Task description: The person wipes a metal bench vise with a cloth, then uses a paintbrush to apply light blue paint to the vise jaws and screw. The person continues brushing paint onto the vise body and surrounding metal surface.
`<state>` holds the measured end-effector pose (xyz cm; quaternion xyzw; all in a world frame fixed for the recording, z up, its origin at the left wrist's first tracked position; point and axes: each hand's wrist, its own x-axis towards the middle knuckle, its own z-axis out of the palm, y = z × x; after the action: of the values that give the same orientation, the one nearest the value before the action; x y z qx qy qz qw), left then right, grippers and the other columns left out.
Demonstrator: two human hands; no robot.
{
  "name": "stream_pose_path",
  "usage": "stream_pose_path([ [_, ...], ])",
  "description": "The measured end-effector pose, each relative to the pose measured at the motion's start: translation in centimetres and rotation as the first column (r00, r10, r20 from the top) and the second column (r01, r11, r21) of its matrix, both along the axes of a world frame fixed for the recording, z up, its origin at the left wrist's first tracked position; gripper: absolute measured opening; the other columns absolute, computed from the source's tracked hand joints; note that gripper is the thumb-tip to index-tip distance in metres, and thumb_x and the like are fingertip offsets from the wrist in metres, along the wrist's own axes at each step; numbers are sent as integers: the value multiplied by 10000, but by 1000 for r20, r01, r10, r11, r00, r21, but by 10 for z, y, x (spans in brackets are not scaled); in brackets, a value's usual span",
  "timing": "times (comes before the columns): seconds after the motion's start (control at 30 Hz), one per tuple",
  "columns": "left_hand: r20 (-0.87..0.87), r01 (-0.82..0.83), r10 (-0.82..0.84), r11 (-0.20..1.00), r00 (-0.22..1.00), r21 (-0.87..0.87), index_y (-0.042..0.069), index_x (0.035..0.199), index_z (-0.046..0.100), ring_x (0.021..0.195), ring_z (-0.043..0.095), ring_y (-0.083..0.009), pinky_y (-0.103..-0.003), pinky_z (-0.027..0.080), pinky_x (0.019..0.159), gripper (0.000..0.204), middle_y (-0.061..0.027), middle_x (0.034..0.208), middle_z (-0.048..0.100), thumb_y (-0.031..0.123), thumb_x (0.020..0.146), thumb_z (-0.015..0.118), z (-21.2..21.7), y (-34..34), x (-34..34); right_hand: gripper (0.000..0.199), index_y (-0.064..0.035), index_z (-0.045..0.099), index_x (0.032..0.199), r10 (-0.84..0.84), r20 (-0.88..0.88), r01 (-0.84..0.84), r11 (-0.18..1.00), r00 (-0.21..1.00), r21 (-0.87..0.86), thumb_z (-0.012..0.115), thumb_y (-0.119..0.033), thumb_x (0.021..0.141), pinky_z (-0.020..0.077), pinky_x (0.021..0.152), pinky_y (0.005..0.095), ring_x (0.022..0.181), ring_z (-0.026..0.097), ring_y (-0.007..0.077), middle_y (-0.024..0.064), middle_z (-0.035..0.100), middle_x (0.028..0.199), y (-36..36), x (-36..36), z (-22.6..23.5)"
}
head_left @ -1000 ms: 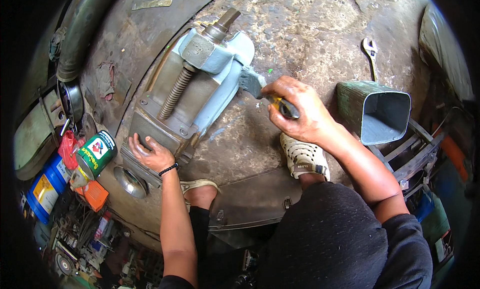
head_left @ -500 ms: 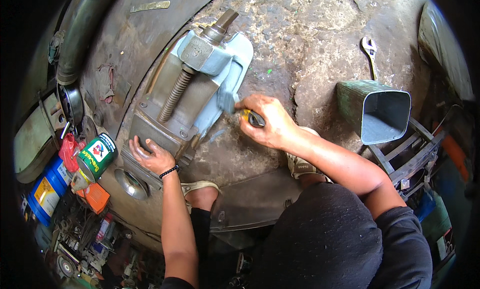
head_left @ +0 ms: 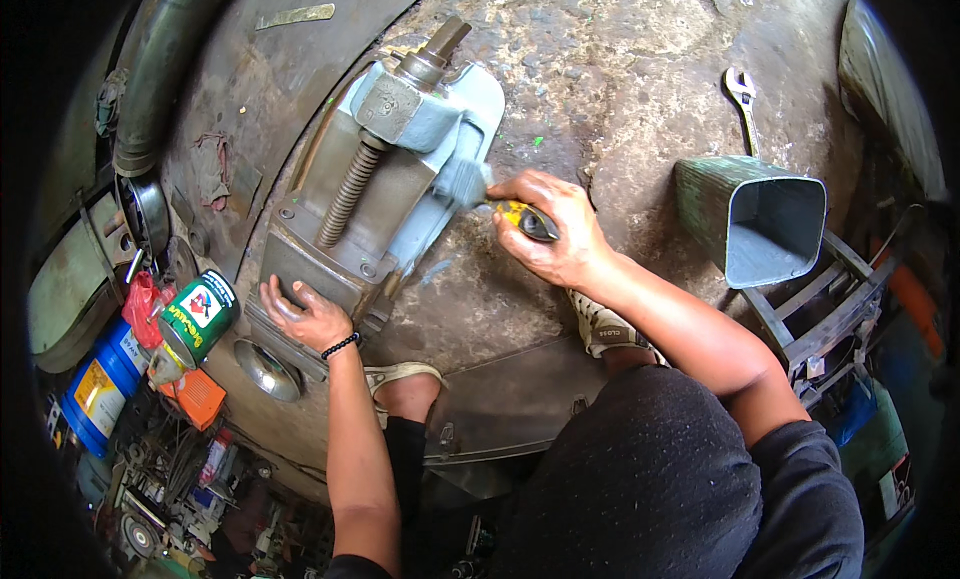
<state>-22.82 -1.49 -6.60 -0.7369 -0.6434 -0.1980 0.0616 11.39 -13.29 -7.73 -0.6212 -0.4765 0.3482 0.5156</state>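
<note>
A large grey metal vise (head_left: 390, 179) with a threaded screw lies on a round rusty metal plate (head_left: 620, 59). My right hand (head_left: 555, 234) grips a paintbrush (head_left: 495, 199) with a yellow and black handle; its bristles touch the vise's light blue right side. My left hand (head_left: 305, 314) rests flat on the near end of the vise, a black band on its wrist. A green paint can (head_left: 200, 314) stands at the plate's left edge, close to my left hand.
A grey rectangular metal container (head_left: 760, 224) lies on its side at the right, with a wrench (head_left: 745, 104) behind it. A blue and yellow can (head_left: 100, 384), red rag and assorted tools crowd the lower left. My shoe (head_left: 605, 324) rests on the plate.
My right hand has moved the brush left, from the plate beside the vise onto its right side. My left hand has stayed on the vise's near end.
</note>
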Motion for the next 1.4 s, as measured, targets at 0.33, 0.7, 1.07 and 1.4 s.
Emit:
stream_pose_path([
  [0.33,-38,13,-13,1000,999,19,-53,1240,586,1279,498,-406,-526,409,1054,489,-246,1339,547,383,1030,517,0,1,1,220,1,652,1028,113,-24,-111,992,993,61,675,-61,817,554,770,420,862,658,348,166,649,908,0,-18,-7],
  [0.7,-35,9,-8,1000,999,19,-48,1246,587,1282,495,-409,-526,402,1060,524,-256,1352,535,422,1029,505,1,1,1,255,-5,636,1070,157,-25,-158,987,987,-28,667,-73,826,555,768,423,858,654,353,168,628,949,-4,-37,-16],
  [1.07,-3,0,0,1000,1000,28,-48,1232,605,1275,505,-404,-517,401,1056,528,-239,1360,538,429,1025,512,1,1,1,201,0,688,1005,-8,-144,-34,955,990,-294,663,-106,836,511,720,301,774,645,145,125,676,856,-13,34,17],
  [1.4,18,-7,6,999,1000,35,-46,1219,613,1278,503,-411,-524,393,1053,479,-235,1347,551,378,1010,539,0,0,2,213,-16,640,1000,193,152,-170,974,969,-150,685,-104,811,569,658,416,740,653,319,141,599,848,-6,-50,0],
])
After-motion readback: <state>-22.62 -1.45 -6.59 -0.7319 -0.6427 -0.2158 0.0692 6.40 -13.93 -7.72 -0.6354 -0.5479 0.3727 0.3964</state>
